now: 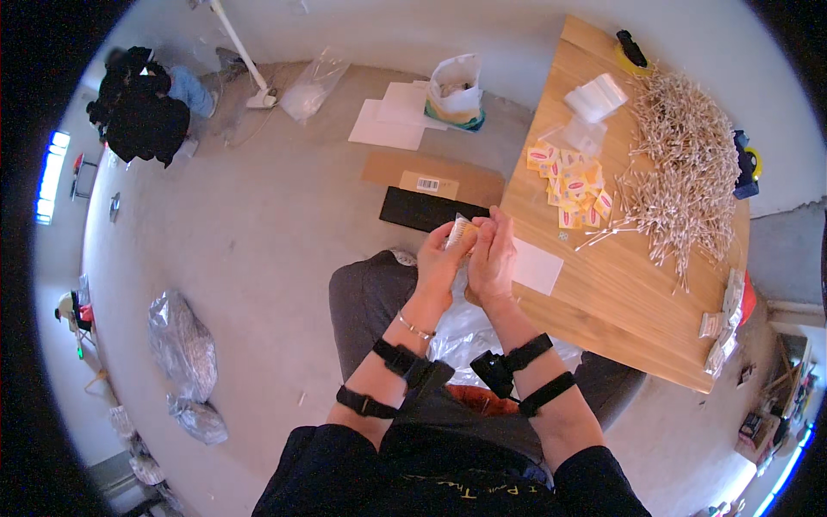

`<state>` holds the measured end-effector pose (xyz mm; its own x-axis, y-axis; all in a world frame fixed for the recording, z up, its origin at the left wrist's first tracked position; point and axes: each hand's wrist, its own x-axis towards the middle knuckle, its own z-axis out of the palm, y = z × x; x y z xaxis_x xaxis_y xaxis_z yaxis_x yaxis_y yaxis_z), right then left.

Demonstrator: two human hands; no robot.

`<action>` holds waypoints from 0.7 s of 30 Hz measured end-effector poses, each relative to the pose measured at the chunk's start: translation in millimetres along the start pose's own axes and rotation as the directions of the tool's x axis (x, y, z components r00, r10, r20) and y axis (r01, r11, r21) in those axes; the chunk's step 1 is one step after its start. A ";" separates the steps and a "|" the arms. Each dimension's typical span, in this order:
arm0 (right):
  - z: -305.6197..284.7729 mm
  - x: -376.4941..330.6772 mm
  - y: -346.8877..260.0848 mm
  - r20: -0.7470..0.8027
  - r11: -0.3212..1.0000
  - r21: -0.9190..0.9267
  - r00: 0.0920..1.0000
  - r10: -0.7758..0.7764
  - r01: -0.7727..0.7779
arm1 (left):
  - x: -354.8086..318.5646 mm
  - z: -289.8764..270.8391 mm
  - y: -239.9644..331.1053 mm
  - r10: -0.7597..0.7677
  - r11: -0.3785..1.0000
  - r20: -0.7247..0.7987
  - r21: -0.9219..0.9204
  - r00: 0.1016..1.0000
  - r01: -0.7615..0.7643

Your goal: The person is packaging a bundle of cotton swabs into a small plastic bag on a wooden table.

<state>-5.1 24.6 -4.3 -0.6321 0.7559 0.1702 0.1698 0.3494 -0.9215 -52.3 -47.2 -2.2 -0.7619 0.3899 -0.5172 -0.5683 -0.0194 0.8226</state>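
In front of my lap, beside the table's near left edge, my two hands meet. My left hand [441, 258] is closed round a small clear plastic packet [463, 228] with pale contents and a hint of orange. My right hand [492, 263] presses against its other side, fingers together and partly hiding it. On the table a large heap of cotton swabs [685, 164] lies to the right. Between the heap and my hands are several yellow-and-white printed cards [568, 183]. A stack of clear plastic bags [596, 97] sits farther back.
A wooden table [620, 302] stands at my right, with a white sheet [536, 265] at its edge. Tape dispensers [746, 164] and filled packets [728, 323] line its right side. Cardboard [482, 183], a black strip [422, 209] and plastic sacks [183, 345] lie on the floor. Another person [142, 108] sits far left.
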 end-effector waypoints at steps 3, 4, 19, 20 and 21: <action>-0.1 -0.6 -1.1 -0.031 1.000 -0.024 0.999 -0.007 0.007 | -7.5 -14.2 -8.7 -0.048 0.997 -0.035 0.059 0.998 0.050; -0.6 -0.6 -3.5 -0.030 1.000 -0.010 1.000 -0.007 0.007 | -9.1 -17.4 -12.9 -0.110 0.993 -0.039 0.037 0.993 0.111; 1.3 1.1 -1.1 -0.049 0.999 0.019 0.998 0.035 -0.034 | -0.5 -6.3 -4.4 -0.012 1.000 0.013 -0.011 1.000 0.012; 1.4 0.9 -4.4 -0.037 0.999 0.013 0.999 0.039 -0.038 | 2.4 -8.2 -4.0 0.022 0.985 -0.004 -0.173 1.000 -0.022; 0.6 1.1 -3.6 -0.039 0.999 0.013 0.998 0.039 -0.039 | 1.7 -6.6 -4.3 0.022 0.985 -0.002 -0.171 1.000 -0.022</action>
<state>-6.8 23.9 -1.0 -0.5949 0.7902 0.1473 0.1844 0.3125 -0.9318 -53.2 -52.5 -8.1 -0.7745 0.3879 -0.4996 -0.5965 -0.1850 0.7810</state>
